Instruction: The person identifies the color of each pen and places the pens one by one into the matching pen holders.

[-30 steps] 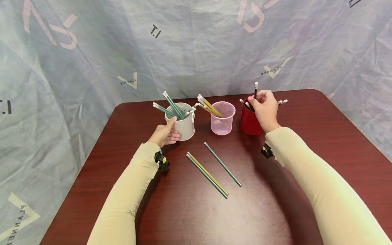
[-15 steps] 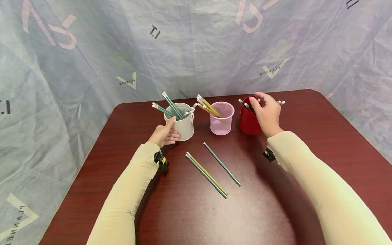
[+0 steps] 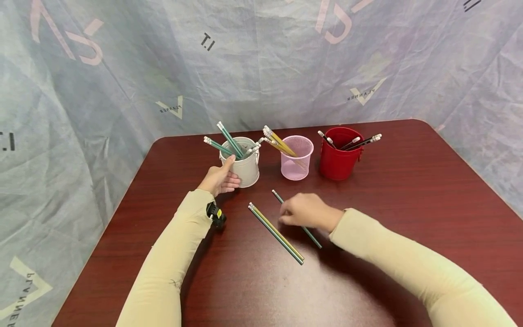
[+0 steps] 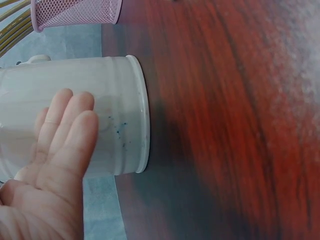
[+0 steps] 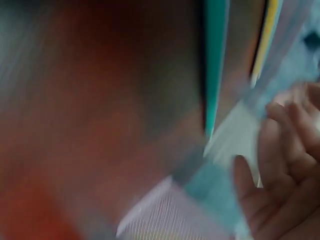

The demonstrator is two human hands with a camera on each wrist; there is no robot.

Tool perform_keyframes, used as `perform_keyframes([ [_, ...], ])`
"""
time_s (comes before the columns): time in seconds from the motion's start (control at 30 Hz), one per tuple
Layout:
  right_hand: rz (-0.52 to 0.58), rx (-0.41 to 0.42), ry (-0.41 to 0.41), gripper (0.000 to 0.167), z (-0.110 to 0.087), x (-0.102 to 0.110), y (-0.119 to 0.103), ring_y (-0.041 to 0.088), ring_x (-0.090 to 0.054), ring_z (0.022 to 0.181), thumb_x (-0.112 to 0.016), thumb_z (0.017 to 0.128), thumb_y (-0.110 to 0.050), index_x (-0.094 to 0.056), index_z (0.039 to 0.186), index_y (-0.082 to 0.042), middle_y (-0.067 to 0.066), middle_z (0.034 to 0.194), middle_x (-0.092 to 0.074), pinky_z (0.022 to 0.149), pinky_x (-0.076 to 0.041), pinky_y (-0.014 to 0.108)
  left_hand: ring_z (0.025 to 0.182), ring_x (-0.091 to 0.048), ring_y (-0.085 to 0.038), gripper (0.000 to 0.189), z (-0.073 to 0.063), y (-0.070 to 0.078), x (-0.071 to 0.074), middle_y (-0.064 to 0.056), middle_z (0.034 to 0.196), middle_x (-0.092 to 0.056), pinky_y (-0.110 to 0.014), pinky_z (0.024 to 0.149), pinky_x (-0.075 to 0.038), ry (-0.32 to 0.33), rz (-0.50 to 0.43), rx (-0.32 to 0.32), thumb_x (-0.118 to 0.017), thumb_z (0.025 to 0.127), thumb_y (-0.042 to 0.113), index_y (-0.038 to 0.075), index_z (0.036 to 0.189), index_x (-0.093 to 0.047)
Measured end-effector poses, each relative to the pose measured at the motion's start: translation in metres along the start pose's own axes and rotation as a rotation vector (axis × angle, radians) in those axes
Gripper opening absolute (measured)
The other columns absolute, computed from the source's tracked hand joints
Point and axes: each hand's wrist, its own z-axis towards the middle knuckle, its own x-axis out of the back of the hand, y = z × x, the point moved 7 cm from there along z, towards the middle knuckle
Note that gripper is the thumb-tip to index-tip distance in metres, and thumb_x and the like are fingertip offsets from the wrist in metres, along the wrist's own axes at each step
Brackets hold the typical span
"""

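My left hand (image 3: pixel 220 178) rests against the side of a white bucket (image 3: pixel 248 175), thumb near its rim. In the left wrist view its fingers (image 4: pixel 65 130) lie fairly straight along the wall. The bucket holds green pencils (image 3: pixel 229 143) and some whitish-tipped ones. My right hand (image 3: pixel 306 211), blurred, hovers over a lone green pencil (image 3: pixel 312 237), hiding its middle. The right wrist view shows its fingers loosely bent and apart from that pencil (image 5: pixel 215 65). Left of it, a yellow pencil (image 3: pixel 282 235) and another green pencil (image 3: pixel 273 232) lie side by side.
A pink mesh cup (image 3: pixel 295 169) with yellow pencils (image 3: pixel 279 141) stands right of the white bucket. Further right is a red bucket (image 3: pixel 339 163) holding black pencils (image 3: pixel 365 142). A draped cloth (image 3: pixel 261 81) hangs behind the table's far edge.
A black pencil held upright in my right hand has been let go into the red bucket. That hand has then come down and left over the lone green pencil. The left hand has stayed put.
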Motion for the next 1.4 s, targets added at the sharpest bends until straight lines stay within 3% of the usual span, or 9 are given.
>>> perform_keyframes([
  [0.1,-0.016,-0.049,-0.138,0.007,0.004,-0.022,-0.010,0.013,-0.062,0.062,-0.069,0.079,-0.028,-0.072,0.074,-0.024,-0.011,0.068,-0.064,0.046,-0.046,0.038,0.065,-0.066,-0.015,0.072,0.001,0.000,-0.002,-0.005,0.073,-0.065,-0.029,0.066,-0.056,0.001,-0.002,-0.001,-0.046,0.093,0.060,-0.010,0.107,-0.059],
  [0.23,-0.018,-0.090,-0.164,0.028,0.008,-0.032,-0.017,0.010,-0.040,0.050,-0.069,0.076,-0.022,-0.052,0.053,-0.023,-0.011,0.053,-0.044,0.041,-0.037,0.036,0.065,-0.066,-0.015,0.072,0.002,0.000,-0.003,-0.006,0.073,-0.065,-0.029,0.067,-0.056,-0.004,-0.007,-0.002,-0.047,0.093,0.060,-0.010,0.107,-0.059],
  [0.33,-0.010,-0.132,-0.190,0.042,0.009,-0.034,-0.019,0.011,-0.031,0.051,-0.071,0.075,-0.020,-0.037,0.050,-0.022,-0.010,0.052,-0.032,0.041,-0.033,0.035,0.065,-0.066,-0.016,0.071,0.002,0.000,-0.004,-0.006,0.072,-0.065,-0.030,0.068,-0.056,-0.008,-0.009,-0.001,-0.047,0.092,0.060,-0.009,0.106,-0.059],
  [0.6,-0.042,-0.266,-0.293,0.035,0.005,-0.035,-0.013,0.017,-0.046,0.055,-0.077,0.072,-0.021,-0.048,0.053,-0.017,-0.002,0.057,-0.048,0.051,-0.048,0.045,0.063,-0.065,-0.015,0.072,0.001,0.001,-0.004,-0.006,0.073,-0.065,-0.026,0.060,-0.054,-0.002,-0.008,-0.008,-0.046,0.093,0.059,-0.010,0.107,-0.058],
  [0.77,-0.105,-0.317,-0.340,0.026,-0.001,-0.026,-0.002,0.020,-0.053,0.060,-0.075,0.069,-0.020,-0.052,0.058,-0.014,0.002,0.065,-0.053,0.054,-0.049,0.046,0.065,-0.066,-0.015,0.072,0.001,0.002,-0.004,-0.006,0.074,-0.065,-0.029,0.066,-0.056,-0.005,-0.008,-0.008,-0.047,0.093,0.059,-0.010,0.107,-0.059],
  [0.9,-0.070,-0.351,-0.308,0.020,-0.008,-0.006,0.013,0.019,-0.050,0.057,-0.071,0.065,-0.019,-0.053,0.056,-0.016,0.000,0.061,-0.052,0.050,-0.046,0.043,0.065,-0.066,-0.015,0.074,0.000,0.003,-0.003,-0.007,0.075,-0.065,-0.030,0.069,-0.056,-0.003,0.002,-0.012,-0.046,0.093,0.059,-0.011,0.110,-0.058],
  [1.03,-0.015,-0.327,-0.210,0.009,-0.017,0.021,0.030,0.016,-0.051,0.055,-0.070,0.065,-0.017,-0.063,0.060,-0.019,-0.004,0.059,-0.056,0.047,-0.044,0.038,0.065,-0.065,-0.015,0.076,0.001,0.004,-0.003,-0.008,0.075,-0.065,-0.029,0.067,-0.056,0.001,0.005,-0.009,-0.046,0.093,0.060,-0.012,0.112,-0.058],
  [1.27,0.041,-0.301,-0.112,0.008,-0.037,0.057,0.057,0.016,-0.055,0.062,-0.067,0.068,-0.009,-0.069,0.072,-0.015,-0.005,0.067,-0.062,0.053,-0.047,0.037,0.067,-0.066,-0.016,0.075,0.001,0.003,-0.001,-0.009,0.075,-0.065,-0.027,0.063,-0.055,-0.001,0.014,-0.005,-0.046,0.093,0.060,-0.012,0.113,-0.058],
  [1.4,0.143,-0.283,-0.011,0.008,-0.043,0.076,0.066,0.016,-0.058,0.065,-0.067,0.070,-0.002,-0.070,0.077,-0.005,0.000,0.070,-0.066,0.060,-0.050,0.036,0.067,-0.066,-0.016,0.074,0.000,0.000,0.000,-0.007,0.075,-0.065,-0.029,0.067,-0.056,0.002,0.007,0.006,-0.046,0.093,0.060,-0.011,0.111,-0.058],
])
